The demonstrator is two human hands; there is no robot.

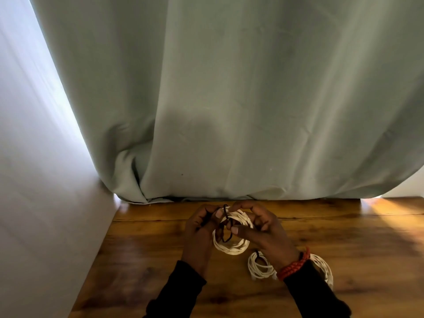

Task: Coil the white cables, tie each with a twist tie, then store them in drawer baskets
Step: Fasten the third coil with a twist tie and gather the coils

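Held coil: one white cable coil (230,243) sits low in the centre of the frame, between both hands and lifted just above the counter (146,244); its ring faces the camera.
Twist tie: one dark tie (226,226) runs across the coil's upper-left arc, its long axis roughly top to bottom, with a loop hanging into the ring's opening.
Left hand: the left hand (202,228), just left of the coil, pinches the tie's upper end between curled fingers.
Right hand: the right hand (259,226), just right of the coil, curls round the coil's upper right rim, thumb pressing near the tie's lower loop.
Key relation: the tie's ends lie between the two thumbs, nearer the left hand; the twist likely has to close there.
Other coils: two more white coils (259,266) at lower right, partly under the right wrist; the nearer one shows a dark tie, the farther one is mostly hidden.
Count: three coils, two ties visible.
Drawer baskets: none in view.
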